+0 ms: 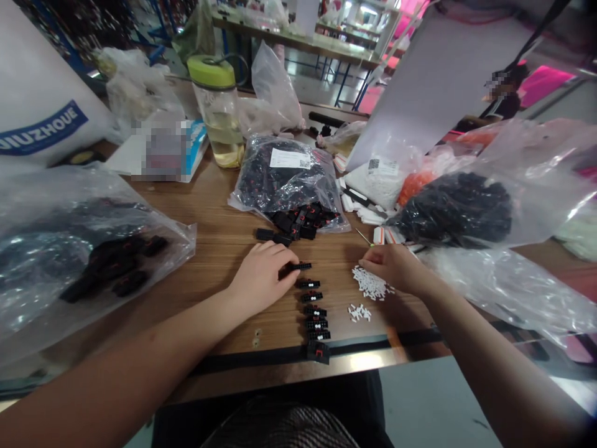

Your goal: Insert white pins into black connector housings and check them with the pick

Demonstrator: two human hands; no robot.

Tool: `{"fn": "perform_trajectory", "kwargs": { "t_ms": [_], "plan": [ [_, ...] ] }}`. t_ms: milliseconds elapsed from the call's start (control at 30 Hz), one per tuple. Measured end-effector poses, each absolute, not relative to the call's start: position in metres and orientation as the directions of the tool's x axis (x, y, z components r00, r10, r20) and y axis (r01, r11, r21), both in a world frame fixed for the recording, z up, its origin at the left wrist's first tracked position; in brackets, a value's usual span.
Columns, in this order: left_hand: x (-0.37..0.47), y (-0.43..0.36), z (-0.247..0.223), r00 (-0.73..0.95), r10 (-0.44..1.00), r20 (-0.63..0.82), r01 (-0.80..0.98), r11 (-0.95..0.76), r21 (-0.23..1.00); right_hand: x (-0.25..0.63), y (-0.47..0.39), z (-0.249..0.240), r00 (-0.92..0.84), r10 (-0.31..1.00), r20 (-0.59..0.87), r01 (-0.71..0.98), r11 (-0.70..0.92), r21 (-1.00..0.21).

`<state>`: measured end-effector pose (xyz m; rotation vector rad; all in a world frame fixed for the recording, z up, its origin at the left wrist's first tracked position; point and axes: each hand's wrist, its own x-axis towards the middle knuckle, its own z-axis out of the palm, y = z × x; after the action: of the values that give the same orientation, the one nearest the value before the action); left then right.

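Observation:
My left hand point(265, 274) rests on the wood table, its fingers closed on a black connector housing point(304, 266) at the far end of a column. Several more black connector housings point(316, 312) run from there towards me, most with white pieces in their faces. The nearest connector housing point(318, 352), with a red part, sits by the table edge. At the upper edge of a pile of small white plugs point(372, 284), my right hand point(392, 264) has its fingertips pinched together; whatever is between them is hidden. A smaller group of white plugs point(359, 312) lies closer to me.
A plastic bag of black connectors point(284, 180) spills some onto the table point(209, 218). Other bags with black parts stand left point(107, 249) and right point(461, 205). A bottle with a green lid point(217, 112) stands behind. A thin tool point(364, 237) lies beyond my right hand. Another person point(506, 93) sits far right.

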<state>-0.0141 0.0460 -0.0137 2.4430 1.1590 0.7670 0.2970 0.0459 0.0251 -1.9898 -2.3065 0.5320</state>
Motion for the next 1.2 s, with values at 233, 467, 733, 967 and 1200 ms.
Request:
{"fn": "perform_trajectory", "kwargs": {
  "t_ms": [233,467,733,967,1200],
  "plan": [
    [-0.013,0.045,-0.014,0.517,0.793,0.323,0.594,-0.603,0.532,0.307,0.042,0.03,-0.128,0.981,-0.143,0.919,0.063,-0.39],
    [-0.013,0.045,-0.015,0.544,0.774,0.324,0.57,-0.625,0.534,0.31,0.041,0.027,-0.313,0.946,-0.08,0.856,0.245,-0.455],
    [-0.013,0.045,-0.015,0.558,0.761,0.33,0.55,-0.637,0.539,0.304,0.039,0.034,-0.233,0.962,-0.142,0.93,0.178,-0.321],
    [-0.011,0.043,-0.014,0.561,0.773,0.295,0.56,-0.617,0.553,0.245,0.034,0.039,-0.324,0.946,-0.024,0.745,0.239,-0.623],
    [-0.012,0.043,-0.013,0.575,0.771,0.275,0.564,-0.617,0.549,0.201,0.036,0.035,-0.509,0.86,0.019,0.739,0.449,-0.502]
  ]
}}
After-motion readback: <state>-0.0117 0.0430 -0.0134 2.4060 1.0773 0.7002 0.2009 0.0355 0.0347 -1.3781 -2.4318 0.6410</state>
